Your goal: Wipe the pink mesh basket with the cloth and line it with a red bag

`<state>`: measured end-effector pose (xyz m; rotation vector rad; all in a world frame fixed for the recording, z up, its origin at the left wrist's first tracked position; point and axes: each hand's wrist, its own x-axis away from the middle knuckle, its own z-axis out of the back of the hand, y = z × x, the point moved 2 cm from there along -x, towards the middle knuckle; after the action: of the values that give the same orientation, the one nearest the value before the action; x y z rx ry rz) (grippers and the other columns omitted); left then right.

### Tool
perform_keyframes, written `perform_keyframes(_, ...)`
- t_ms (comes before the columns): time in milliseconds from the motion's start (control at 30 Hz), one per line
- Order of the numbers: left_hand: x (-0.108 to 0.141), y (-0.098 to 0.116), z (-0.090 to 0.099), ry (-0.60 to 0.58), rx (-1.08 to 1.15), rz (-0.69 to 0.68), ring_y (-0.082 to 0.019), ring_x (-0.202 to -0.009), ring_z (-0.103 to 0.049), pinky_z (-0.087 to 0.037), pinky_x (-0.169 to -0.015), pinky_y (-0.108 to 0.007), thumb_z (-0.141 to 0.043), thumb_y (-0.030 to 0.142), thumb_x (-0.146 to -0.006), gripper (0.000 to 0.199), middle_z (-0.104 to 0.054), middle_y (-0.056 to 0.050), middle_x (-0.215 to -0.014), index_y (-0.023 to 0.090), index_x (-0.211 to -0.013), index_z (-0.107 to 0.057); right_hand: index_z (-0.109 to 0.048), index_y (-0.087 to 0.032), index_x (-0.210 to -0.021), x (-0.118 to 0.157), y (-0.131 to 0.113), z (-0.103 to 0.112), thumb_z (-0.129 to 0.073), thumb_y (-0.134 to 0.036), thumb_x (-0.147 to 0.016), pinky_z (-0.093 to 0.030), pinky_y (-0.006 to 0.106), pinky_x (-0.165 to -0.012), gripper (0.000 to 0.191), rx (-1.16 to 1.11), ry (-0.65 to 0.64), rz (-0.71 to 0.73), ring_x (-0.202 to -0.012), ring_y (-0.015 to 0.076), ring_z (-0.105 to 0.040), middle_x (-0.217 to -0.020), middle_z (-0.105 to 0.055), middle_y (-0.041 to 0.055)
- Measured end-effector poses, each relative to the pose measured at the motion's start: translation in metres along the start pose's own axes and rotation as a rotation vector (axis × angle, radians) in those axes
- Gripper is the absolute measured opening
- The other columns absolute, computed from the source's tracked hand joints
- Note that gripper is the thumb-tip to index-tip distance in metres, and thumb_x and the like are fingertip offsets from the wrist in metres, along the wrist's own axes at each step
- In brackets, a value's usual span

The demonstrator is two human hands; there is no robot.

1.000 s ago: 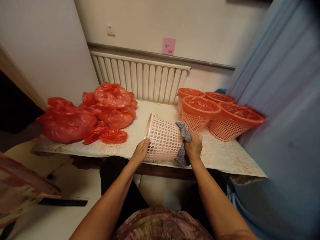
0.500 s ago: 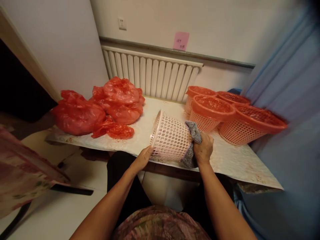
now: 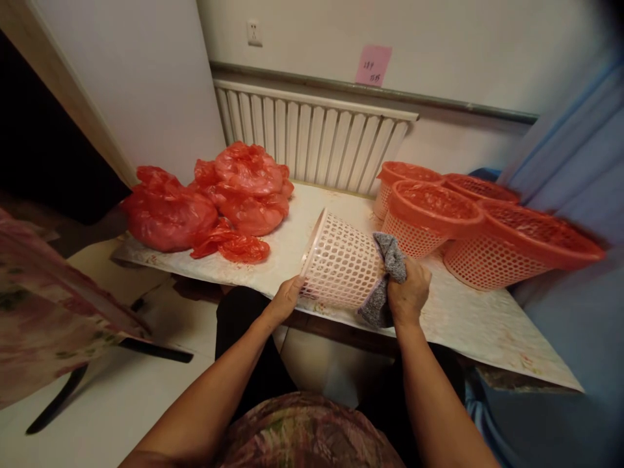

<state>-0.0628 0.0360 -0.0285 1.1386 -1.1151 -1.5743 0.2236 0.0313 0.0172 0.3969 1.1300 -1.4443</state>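
A pale pink perforated plastic wastebasket lies on its side above the front edge of the low table, its mouth facing left. My left hand grips the rim at the lower left, the thumb on the outside. In my right hand is a bunched grey cloth, pressed against the basket's base at the right. The fingers of that hand are partly hidden behind the cloth.
Several baskets lined with red bags stand at the right of the table. Filled red plastic bags sit at the left. A radiator runs behind, a blue curtain hangs right, and a floral-covered chair stands left.
The view has shifted slightly, so the whole scene appears moved right. Both hands keep their holds on the wastebasket and the cloth, with little other visible difference.
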Motion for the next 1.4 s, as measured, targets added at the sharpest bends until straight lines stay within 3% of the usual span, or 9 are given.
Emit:
perform_keyframes(200,-0.016,0.003,-0.005,-0.008,0.024,-0.022,-0.023,-0.084,-0.063,-0.048,-0.086,-0.035,-0.027,0.062,-0.092,0.063,-0.071,-0.008,-0.086,0.013,-0.087,-0.066,-0.067,-0.019,-0.094,-0.024,-0.011,-0.007,-0.047,-0.025,-0.085,-0.039,0.036,-0.085,0.023,0.021,-0.054,-0.049,-0.092,0.0245,-0.052,-0.091,-0.067,0.0081)
perform_keyframes(333,-0.023,0.009,-0.009,0.003,0.040,-0.010,-0.024,-0.081,-0.064,-0.050,-0.083,-0.036,-0.030,0.065,-0.090,0.063,-0.071,-0.008,-0.080,0.013,-0.083,-0.066,-0.068,-0.020,-0.096,-0.045,-0.046,-0.023,-0.045,-0.023,-0.086,-0.039,0.034,-0.083,0.025,-0.050,-0.155,0.013,-0.092,0.0243,-0.053,-0.093,-0.068,0.0070)
perform_keyframes(533,-0.035,0.015,-0.015,0.025,0.044,0.013,-0.026,-0.085,-0.064,-0.050,-0.082,-0.037,-0.030,0.069,-0.088,0.067,-0.071,-0.009,-0.081,0.013,-0.087,-0.067,-0.063,-0.021,-0.115,-0.040,-0.122,-0.050,-0.048,-0.012,-0.079,-0.037,0.037,-0.098,0.039,-0.214,-0.174,0.192,-0.111,0.0256,-0.050,-0.119,-0.065,0.0059)
perform_keyframes(667,-0.040,0.014,-0.017,0.034,0.033,0.027,-0.026,-0.089,-0.065,-0.050,-0.083,-0.038,-0.025,0.072,-0.087,0.074,-0.072,-0.011,-0.089,0.011,-0.095,-0.066,-0.057,-0.023,-0.125,-0.018,-0.140,-0.055,-0.050,-0.006,-0.075,-0.033,0.044,-0.103,0.053,-0.185,-0.153,0.214,-0.125,0.0289,-0.040,-0.136,-0.054,0.0056)
perform_keyframes(767,-0.039,0.011,-0.017,0.075,0.013,0.058,-0.028,-0.091,-0.065,-0.050,-0.084,-0.039,-0.029,0.074,-0.085,0.075,-0.072,-0.013,-0.090,0.011,-0.091,-0.067,-0.058,-0.025,-0.124,-0.014,-0.124,-0.054,-0.048,-0.004,-0.079,-0.033,0.044,-0.102,0.050,-0.120,-0.195,0.263,-0.127,0.0279,-0.038,-0.140,-0.051,0.0041)
perform_keyframes(867,-0.038,0.011,-0.017,0.073,0.027,0.064,-0.029,-0.098,-0.064,-0.049,-0.088,-0.039,-0.031,0.074,-0.084,0.073,-0.073,-0.013,-0.092,0.012,-0.091,-0.068,-0.062,-0.026,-0.117,-0.023,-0.086,-0.049,-0.048,-0.005,-0.082,-0.034,0.043,-0.101,0.043,-0.030,-0.207,0.262,-0.127,0.0271,-0.038,-0.138,-0.053,0.0026)
perform_keyframes(1133,-0.041,0.009,-0.019,0.056,-0.049,0.015,-0.029,-0.101,-0.063,-0.044,-0.096,-0.041,-0.023,0.074,-0.087,0.077,-0.072,-0.013,-0.097,0.010,-0.095,-0.067,-0.068,-0.020,-0.103,-0.038,0.031,-0.029,-0.045,-0.009,-0.080,-0.035,0.038,-0.099,0.033,0.031,-0.044,-0.013,-0.109,0.0226,-0.051,-0.117,-0.065,0.0078)
perform_keyframes(1267,-0.042,0.006,-0.020,0.066,-0.008,0.049,-0.029,-0.092,-0.065,-0.049,-0.087,-0.039,-0.027,0.072,-0.086,0.072,-0.073,-0.012,-0.088,0.013,-0.088,-0.067,-0.067,-0.017,-0.102,-0.030,0.043,-0.028,-0.042,-0.012,-0.080,-0.038,0.039,-0.096,0.034,0.010,0.052,-0.138,-0.103,0.0232,-0.054,-0.110,-0.066,0.0101)
perform_keyframes(1400,-0.043,0.009,-0.020,0.076,0.025,0.079,-0.028,-0.084,-0.066,-0.051,-0.082,-0.040,-0.029,0.074,-0.085,0.071,-0.072,-0.010,-0.079,0.013,-0.083,-0.066,-0.067,-0.019,-0.105,-0.025,0.024,-0.034,-0.046,-0.013,-0.080,-0.037,0.041,-0.099,0.033,0.009,0.098,-0.133,-0.111,0.0249,-0.050,-0.119,-0.063,0.0099)
